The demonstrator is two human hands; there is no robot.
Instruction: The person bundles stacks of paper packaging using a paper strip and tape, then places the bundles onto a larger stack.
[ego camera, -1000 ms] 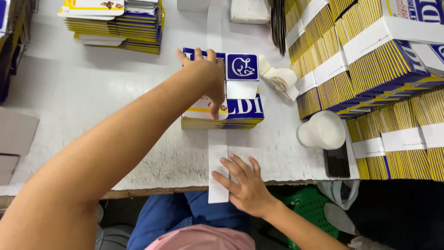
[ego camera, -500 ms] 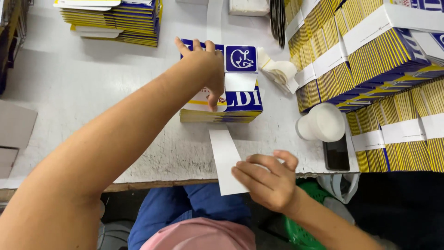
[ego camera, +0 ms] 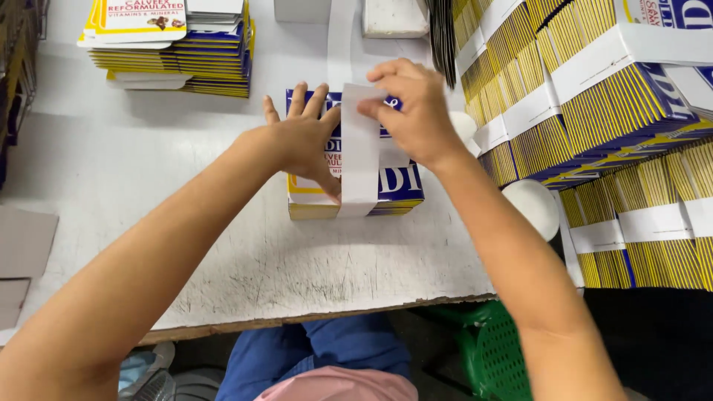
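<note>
- White and scuffed, the worktable (ego camera: 148,186) carried the whole job, with its front edge running just above the person's lap.
- Centre of it: a small stack of flat blue-and-yellow cartons (ego camera: 394,194), lying squarely on the table.
- Left hand (ego camera: 304,141) lay flat on top of the stack, fingers spread and holding nothing, only pressing down, the thumb against the band.
- Right hand (ego camera: 416,111) had its fingertips pinched shut on the upper end of a white paper band (ego camera: 359,152), which ran down over the stack's top and front edge.
- To my eye the wrap wanted tension: band pulled snug and square across the cartons, the pressing hand keeping the pile from fanning out.
- Skewed paper looked the likeliest fault, so the end should land straight.
- Off to the right, banded bundles (ego camera: 594,96) stood packed together; a white round tub (ego camera: 533,208) sat near them.
- Far left, another loose pile of cartons (ego camera: 171,52) lay well apart.
</note>
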